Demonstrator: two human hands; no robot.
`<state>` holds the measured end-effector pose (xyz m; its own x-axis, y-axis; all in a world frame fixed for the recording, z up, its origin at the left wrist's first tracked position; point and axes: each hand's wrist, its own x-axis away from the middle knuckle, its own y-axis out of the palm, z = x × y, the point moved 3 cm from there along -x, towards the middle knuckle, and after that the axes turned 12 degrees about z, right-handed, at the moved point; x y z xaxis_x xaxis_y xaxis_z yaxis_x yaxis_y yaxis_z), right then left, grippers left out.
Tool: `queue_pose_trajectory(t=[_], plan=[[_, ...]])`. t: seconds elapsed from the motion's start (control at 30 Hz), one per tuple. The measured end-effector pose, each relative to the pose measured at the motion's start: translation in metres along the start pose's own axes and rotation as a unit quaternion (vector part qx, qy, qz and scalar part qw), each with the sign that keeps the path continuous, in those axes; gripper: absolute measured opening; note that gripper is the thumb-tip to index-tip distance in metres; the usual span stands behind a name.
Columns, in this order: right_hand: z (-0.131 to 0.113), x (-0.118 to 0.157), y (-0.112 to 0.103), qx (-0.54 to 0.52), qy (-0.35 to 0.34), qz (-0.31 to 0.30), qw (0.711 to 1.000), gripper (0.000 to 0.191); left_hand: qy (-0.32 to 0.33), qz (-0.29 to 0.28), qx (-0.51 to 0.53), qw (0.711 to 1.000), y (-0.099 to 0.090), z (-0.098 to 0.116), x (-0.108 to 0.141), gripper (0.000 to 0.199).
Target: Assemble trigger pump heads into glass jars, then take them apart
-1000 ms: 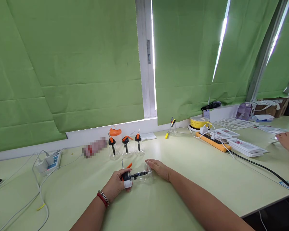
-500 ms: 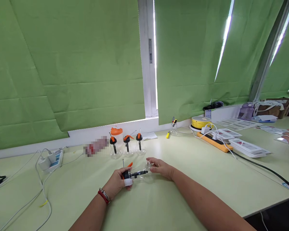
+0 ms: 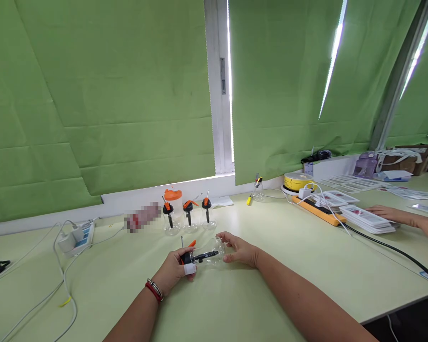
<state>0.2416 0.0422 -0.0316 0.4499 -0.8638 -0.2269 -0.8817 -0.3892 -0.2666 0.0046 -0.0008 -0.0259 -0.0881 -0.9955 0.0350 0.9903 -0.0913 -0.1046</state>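
A clear bottle (image 3: 211,260) with a black pump-like top and an orange lever lies on its side between my hands, just above the table. My left hand (image 3: 176,268), with white tape on one digit, is closed around the black top. At the bottle's base, my right hand (image 3: 240,250) curves its fingers and thumb around the clear end. Inside the bottle runs a black tube. Behind it stand three similar upright bottles, the left bottle (image 3: 171,222), the middle bottle (image 3: 190,219) and the right bottle (image 3: 208,217).
An orange-lidded cup (image 3: 176,202) stands behind the bottles. Left is a power strip (image 3: 83,240) with cables. To the right lie an orange power strip (image 3: 319,209), a yellow spool (image 3: 297,182) and stacked cards (image 3: 369,219), where a co-worker's hand (image 3: 392,213) rests.
My right hand has shifted slightly on the bottle's base, and the bottle looks a little turned. The co-worker's hand has moved left to the stacked cards.
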Motion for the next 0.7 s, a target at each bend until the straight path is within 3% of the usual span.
queue_pose_trajectory(t=[0.2,0.53,0.7], plan=[[-0.003,-0.002,0.004,0.018,0.016,0.029,0.999,0.051,-0.005,-0.001,0.009,1.000,0.001,0.000,0.001,0.072],[-0.009,-0.005,0.011,0.037,-0.014,0.048,0.998,0.065,0.005,0.000,-0.001,1.000,0.001,0.000,0.000,0.062],[-0.003,-0.004,-0.004,0.035,0.004,0.132,0.991,0.061,0.001,0.010,0.002,1.000,-0.001,0.002,0.000,0.064]])
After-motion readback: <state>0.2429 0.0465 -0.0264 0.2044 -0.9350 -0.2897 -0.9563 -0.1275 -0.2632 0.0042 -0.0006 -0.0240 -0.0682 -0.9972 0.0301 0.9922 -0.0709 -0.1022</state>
